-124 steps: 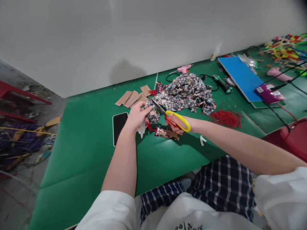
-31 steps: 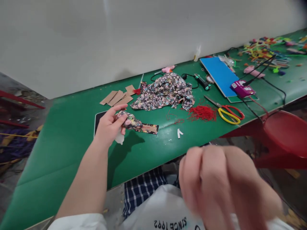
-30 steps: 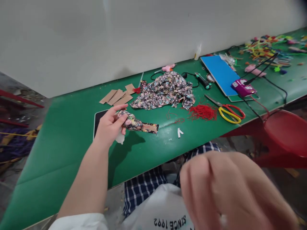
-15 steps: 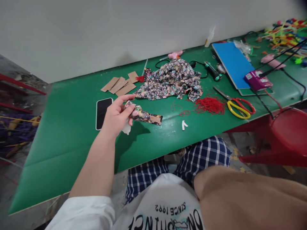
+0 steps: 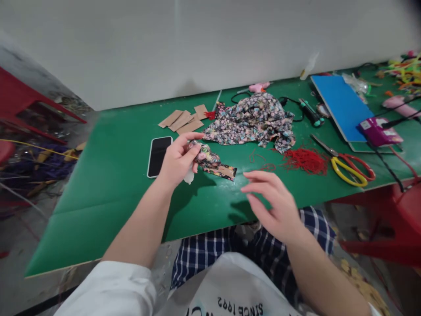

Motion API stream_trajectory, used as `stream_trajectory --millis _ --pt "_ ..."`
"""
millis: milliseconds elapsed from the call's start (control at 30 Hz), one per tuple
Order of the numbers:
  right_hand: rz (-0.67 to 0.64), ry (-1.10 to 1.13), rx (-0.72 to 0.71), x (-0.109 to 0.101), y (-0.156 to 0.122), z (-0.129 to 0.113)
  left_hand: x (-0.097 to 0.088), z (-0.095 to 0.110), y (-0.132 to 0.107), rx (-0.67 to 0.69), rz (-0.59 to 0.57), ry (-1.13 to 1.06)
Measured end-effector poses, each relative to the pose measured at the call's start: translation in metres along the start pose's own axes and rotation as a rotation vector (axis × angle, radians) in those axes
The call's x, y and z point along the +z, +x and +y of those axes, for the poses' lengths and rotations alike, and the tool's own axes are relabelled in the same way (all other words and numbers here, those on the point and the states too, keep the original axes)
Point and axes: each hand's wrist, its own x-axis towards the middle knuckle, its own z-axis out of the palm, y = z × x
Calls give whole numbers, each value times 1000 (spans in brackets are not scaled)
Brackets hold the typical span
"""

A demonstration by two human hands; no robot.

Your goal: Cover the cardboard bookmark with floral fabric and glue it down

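Note:
My left hand (image 5: 180, 158) is closed around a floral-fabric-covered cardboard strip (image 5: 219, 169), whose brown card shows at the far end. A small whitish translucent thing (image 5: 189, 177) pokes out below those fingers; its kind is unclear. To the right of the strip, my right hand (image 5: 272, 202) hovers over the table with fingers apart, touching nothing that shows. Behind both hands lies a crumpled floral cloth (image 5: 253, 118). A heap of red threads (image 5: 305, 161) sits beyond the right hand, beside scissors (image 5: 345, 164) with yellow and red handles.
On the green table (image 5: 108, 188) are a phone (image 5: 159, 156), several cardboard pieces (image 5: 186, 120), a pink glue gun (image 5: 259, 87), a green-and-black tool (image 5: 312, 113), a blue board (image 5: 342, 107) and a purple box (image 5: 379, 131) with cables. Red stools (image 5: 378, 219) stand nearby.
My right hand has come in over the table from the lower right, toward the strip. The white paper scrap no longer shows. My left hand keeps its hold, and the view has shifted.

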Motion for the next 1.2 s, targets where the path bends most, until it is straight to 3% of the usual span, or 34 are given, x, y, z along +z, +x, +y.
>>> stream_trajectory --millis 133,233,300,400,467,600,667,733,900,1033,1200 --pt "-40 -660 -232 21 19 72 -2 0 0 21 27 -39" --pt "-9 -871 -235 9 15 114 -2 0 2 59 36 -100" --pt "3 -898 -194 -7 14 124 -1 2 4 74 49 -120" --pt "100 -783 -119 -25 28 112 1 7 7 83 68 -136" --pt "163 -601 -55 -24 47 92 4 12 10 93 72 -141" --pt "-7 14 115 5 94 51 12 20 14 122 60 -144" --pt "-113 213 131 24 113 39 15 20 16 115 34 -169" --pt "-123 346 194 38 126 33 18 19 16 86 21 -203" --pt "-81 447 266 45 131 31 16 13 18 -26 -7 -274" --pt "-11 530 374 31 125 40 9 14 23 -103 -135 -432" --pt "1 422 401 15 119 59 -3 24 26 -143 -207 -559"
